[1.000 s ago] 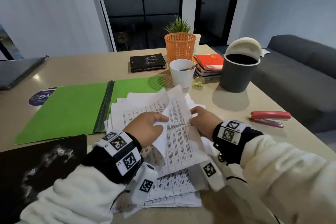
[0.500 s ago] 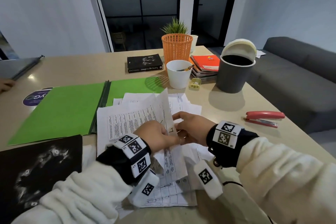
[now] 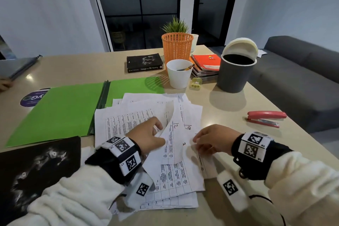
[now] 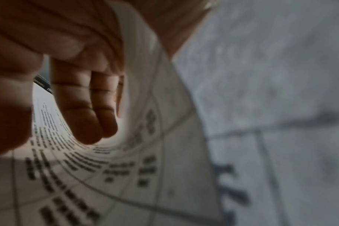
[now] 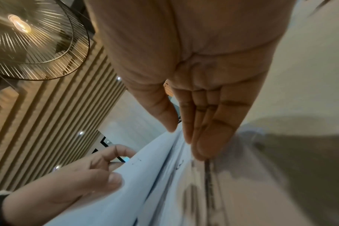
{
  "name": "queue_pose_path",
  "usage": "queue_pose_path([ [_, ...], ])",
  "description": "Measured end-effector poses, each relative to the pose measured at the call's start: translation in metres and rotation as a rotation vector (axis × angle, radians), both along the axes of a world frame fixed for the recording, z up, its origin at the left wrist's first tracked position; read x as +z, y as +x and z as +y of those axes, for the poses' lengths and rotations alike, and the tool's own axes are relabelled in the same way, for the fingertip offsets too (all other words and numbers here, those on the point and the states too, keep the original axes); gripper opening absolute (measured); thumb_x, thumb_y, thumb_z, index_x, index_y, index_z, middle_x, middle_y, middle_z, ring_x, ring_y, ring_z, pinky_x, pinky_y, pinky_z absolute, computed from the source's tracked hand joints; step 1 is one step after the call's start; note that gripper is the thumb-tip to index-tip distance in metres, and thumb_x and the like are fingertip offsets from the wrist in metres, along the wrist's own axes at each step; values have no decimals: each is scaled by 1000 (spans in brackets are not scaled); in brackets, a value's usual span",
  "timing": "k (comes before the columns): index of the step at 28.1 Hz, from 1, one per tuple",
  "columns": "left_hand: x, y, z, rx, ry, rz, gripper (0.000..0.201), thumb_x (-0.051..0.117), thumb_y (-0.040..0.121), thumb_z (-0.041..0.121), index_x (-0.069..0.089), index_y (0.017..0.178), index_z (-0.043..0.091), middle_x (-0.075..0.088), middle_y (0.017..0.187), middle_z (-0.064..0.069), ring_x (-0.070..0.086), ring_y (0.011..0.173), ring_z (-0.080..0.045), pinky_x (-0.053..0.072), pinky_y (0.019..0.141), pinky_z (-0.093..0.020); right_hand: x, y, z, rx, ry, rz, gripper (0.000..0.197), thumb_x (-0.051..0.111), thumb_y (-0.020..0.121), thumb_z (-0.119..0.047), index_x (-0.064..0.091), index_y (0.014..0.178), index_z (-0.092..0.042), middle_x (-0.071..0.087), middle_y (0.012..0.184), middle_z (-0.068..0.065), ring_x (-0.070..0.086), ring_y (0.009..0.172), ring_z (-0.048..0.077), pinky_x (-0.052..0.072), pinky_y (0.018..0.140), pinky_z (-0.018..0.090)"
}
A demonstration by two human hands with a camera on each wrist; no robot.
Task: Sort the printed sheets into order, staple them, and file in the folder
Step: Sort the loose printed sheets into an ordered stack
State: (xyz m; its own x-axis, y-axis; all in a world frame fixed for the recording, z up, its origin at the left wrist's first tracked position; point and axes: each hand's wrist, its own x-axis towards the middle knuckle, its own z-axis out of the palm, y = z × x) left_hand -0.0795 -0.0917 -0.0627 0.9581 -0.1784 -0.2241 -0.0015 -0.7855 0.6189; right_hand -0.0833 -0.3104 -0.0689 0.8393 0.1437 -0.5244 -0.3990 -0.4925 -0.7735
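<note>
Beige table (image 3: pixel 60 69) w/ dark glass doors behind, grey sofa (image 3: pixel 297 71) at 3 o'clock. Printed sheets (image 3: pixel 176 176) lie in a loose fanned pile dead centre, long axis running 12 to 6, right under both hands. Left hand (image 3: pixel 146 137) pinches one curled sheet (image 3: pixel 169 130) by its edge, thumb on top, sheet lifted and bowed toward 1 o'clock; handwritten page nos. show on the sheets below. Right hand (image 3: pixel 212 141), fingers straight and close together, tips resting on the pile's 3 o'clock edge, holding nothing. Judgement: still sorting; left hand is nearer the lifted sheet, so it turns the page while right steadies the stack.

Green folder (image 3: pixel 64 112) lies open at 10 o'clock, its right leaf partly under the pile. Red stapler (image 3: pixel 264 118) at 2 o'clock, well apart, nearer the right hand; path to it looks unobstructed. Beyond, at 12: white cup (image 3: pixel 178 75) w/ pencil, orange basket (image 3: pixel 177 47), grey bin (image 3: pixel 234 73), black book (image 3: pixel 145 62).
</note>
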Motion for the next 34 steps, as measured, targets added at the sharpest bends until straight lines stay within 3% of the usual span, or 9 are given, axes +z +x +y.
queue_pose_path([
  [3,-2,3,0,-32,-6,53,66,60,79,21,29,136,31,57,83,4,52,60,-9,42,57,-22,1,-7,-6,68,10,71,15,55,90,1,66,80,-4,71,66,6,65,60,19,57,62,29],
  [5,-3,3,-1,-50,-4,90,71,61,80,23,26,142,31,56,83,6,53,60,-7,42,59,-22,0,-10,-7,118,-6,102,14,56,89,2,67,81,-1,71,68,8,65,58,18,57,63,29],
  [10,-6,3,-4,-90,96,116,32,61,81,33,56,113,35,53,71,15,53,63,-4,38,56,-20,-4,-16,-8,203,-36,192,13,59,87,0,68,78,-1,71,68,8,64,54,16,55,61,29],
  [14,-8,-1,-6,-131,171,124,2,58,83,35,56,82,34,52,67,15,51,60,-5,37,54,-19,-4,-19,-7,191,-13,211,14,59,87,0,67,76,-1,71,66,9,64,53,15,54,54,25],
  [17,-5,-1,-6,-209,302,69,20,55,85,33,49,67,26,50,66,11,47,61,-8,35,56,-21,-3,-19,-6,181,-12,192,7,61,86,-1,66,81,-1,71,69,10,65,56,16,56,59,26],
  [22,10,1,-3,-257,490,-85,16,52,84,30,48,72,21,49,70,1,46,65,-17,32,57,-26,1,-15,-9,127,-32,118,7,69,80,0,66,86,-2,71,78,14,66,63,18,57,65,26],
  [28,3,-4,-8,-365,569,-83,28,46,90,39,41,71,18,45,69,3,44,63,-16,32,55,-27,-3,-20,-6,210,23,212,6,62,85,3,66,81,-1,70,67,10,65,57,18,56,59,27],
  [34,1,-6,-13,-356,548,-87,35,46,91,41,35,65,19,41,65,4,38,57,-12,28,51,-26,-4,-21,-6,182,45,230,5,62,85,3,65,82,1,70,70,13,65,56,17,54,53,26],
])
